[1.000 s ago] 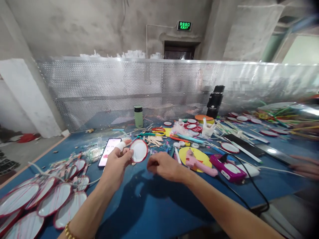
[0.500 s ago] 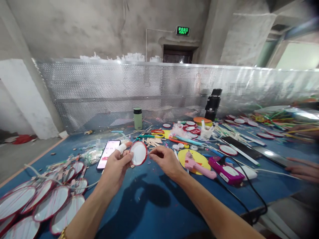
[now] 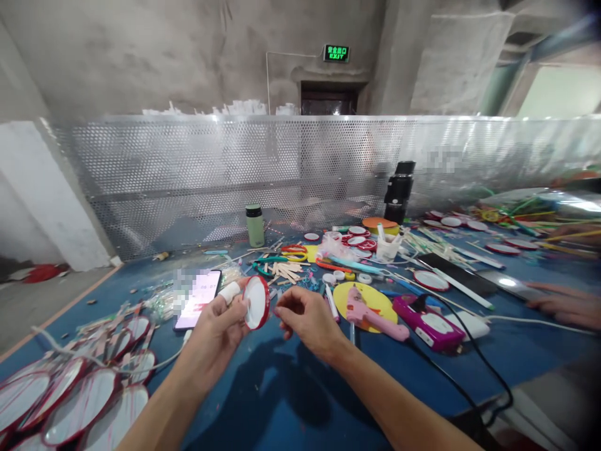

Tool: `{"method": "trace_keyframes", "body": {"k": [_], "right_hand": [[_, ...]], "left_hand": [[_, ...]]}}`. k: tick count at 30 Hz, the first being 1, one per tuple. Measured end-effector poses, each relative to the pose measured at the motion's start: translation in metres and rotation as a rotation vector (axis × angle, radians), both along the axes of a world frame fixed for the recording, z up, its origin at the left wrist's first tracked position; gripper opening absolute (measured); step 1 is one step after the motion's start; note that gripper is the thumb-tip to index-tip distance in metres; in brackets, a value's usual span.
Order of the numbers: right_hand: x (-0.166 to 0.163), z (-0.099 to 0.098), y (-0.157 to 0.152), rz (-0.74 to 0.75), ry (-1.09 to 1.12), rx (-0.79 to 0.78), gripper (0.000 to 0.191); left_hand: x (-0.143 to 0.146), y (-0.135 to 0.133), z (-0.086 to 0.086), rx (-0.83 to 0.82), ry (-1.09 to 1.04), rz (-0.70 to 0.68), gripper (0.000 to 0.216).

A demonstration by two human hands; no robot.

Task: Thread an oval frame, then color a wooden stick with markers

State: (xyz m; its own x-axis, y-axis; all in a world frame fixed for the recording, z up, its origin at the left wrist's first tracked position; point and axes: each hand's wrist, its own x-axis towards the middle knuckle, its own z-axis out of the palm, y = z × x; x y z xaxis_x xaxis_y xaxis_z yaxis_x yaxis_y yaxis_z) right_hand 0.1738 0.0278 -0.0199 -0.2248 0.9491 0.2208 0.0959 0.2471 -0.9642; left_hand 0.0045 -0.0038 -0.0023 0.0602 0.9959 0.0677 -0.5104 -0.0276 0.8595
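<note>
While the left hand pinches the left edge of a round white disc between its fingers, the disc's thin red rim stands tilted above the flat blue table, just left of the right hand. That hand's fingers curl toward the disc; whether they pinch anything, I cannot tell. Near left, glossy red-rimmed discs overlap in a heap.

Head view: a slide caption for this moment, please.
Left hand holding a red-rimmed white disc, right hand close beside it, over a cluttered blue table.

The left fingers hold a tilted, red-rimmed white disc.
</note>
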Motion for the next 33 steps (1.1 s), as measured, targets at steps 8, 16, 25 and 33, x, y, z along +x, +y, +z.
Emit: {"method": "trace_keyframes", "body": {"k": [8,16,25,33], "right_hand": [[0.002,-0.006,-0.005,-0.107,-0.290,0.281,0.015],[0.005,-0.010,-0.008,-0.043,-0.293,0.443,0.006],[-0.002,-0.009,-0.013,0.031,-0.098,0.379,0.007],[-0.001,-0.011,-0.006,-0.045,-0.207,0.273,0.019]], "left_hand": [[0.002,0.001,0.000,-0.018,0.004,0.019,0.053],[0.007,0.001,0.000,-0.020,-0.026,-0.002,0.046],[0.008,-0.004,0.007,0.041,-0.029,-0.021,0.060],[0.007,-0.010,0.005,0.040,-0.077,-0.172,0.070]]}}
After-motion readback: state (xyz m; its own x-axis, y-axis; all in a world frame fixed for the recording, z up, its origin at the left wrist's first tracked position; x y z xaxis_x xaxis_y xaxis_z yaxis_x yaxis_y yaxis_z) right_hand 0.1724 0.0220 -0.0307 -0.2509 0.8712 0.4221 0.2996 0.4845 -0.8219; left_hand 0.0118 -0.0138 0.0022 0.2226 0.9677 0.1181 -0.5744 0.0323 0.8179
